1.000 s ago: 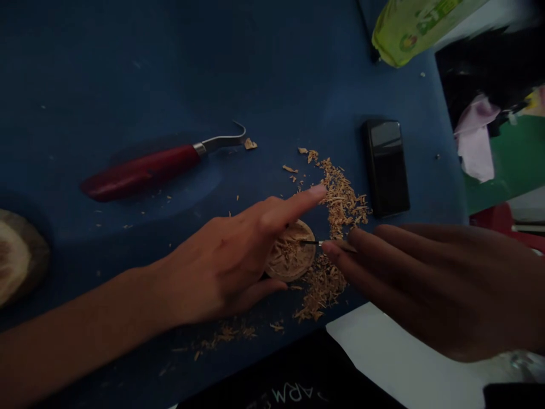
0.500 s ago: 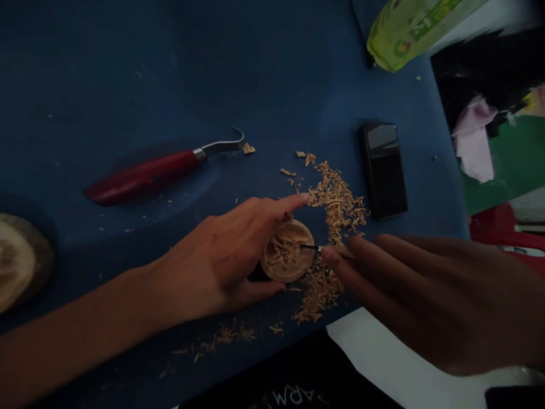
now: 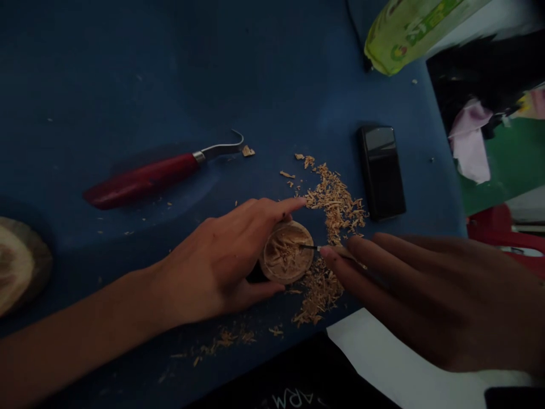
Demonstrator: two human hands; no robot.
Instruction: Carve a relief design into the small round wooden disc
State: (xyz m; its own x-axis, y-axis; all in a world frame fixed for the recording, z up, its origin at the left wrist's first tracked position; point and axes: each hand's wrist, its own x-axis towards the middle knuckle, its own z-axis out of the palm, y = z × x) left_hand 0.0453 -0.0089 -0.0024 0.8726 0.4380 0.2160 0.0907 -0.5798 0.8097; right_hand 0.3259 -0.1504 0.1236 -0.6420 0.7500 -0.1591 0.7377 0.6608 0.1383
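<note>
Head view: the only angle, pretty dark, looking down on a blue desk (image 3: 128, 68).
Left hand (image 3: 217, 267): fingers (image 3: 276, 207) wrapped round the wooden round (image 3: 286, 257), index over the far rim and thumb on the near side, so it's clamped on.
Right hand (image 3: 434, 295): comes in from 3 o'clock, fingers (image 3: 340, 258) bunched together and pinching a thin carving tool (image 3: 313, 247). The metal tip sits inside the hollow.
Where the round is: roughly mid-desk, flat down, right against the mess of chips.
Containers: the round is scooped out like a tiny bowl and has loose curls lying in it. There's a green packet (image 3: 409, 28) way off at 1 o'clock, can't tell what's in it.
Shavings (image 3: 336, 207): a heap running from 1 o'clock down to 5 o'clock of the round, plus a few strays at 7.
Other stuff: a red-handled hook knife (image 3: 145, 177) at 10 o'clock, well apart. A black phone (image 3: 381, 170) at 2 o'clock, just beside the heap. A wood slab (image 3: 17, 267) at 9 o'clock on the frame edge, and a white sheet (image 3: 395, 363) at 5 o'clock.
What could go wrong: my guess is the tip points straight at the left hand, so if it skips off the grain it ends up in the thumb or index. The round is small and only pinched in place, so a hard push could spin or tip it. Prying near the thin wall could chip it too, and the curls hiding the cut don't help.
</note>
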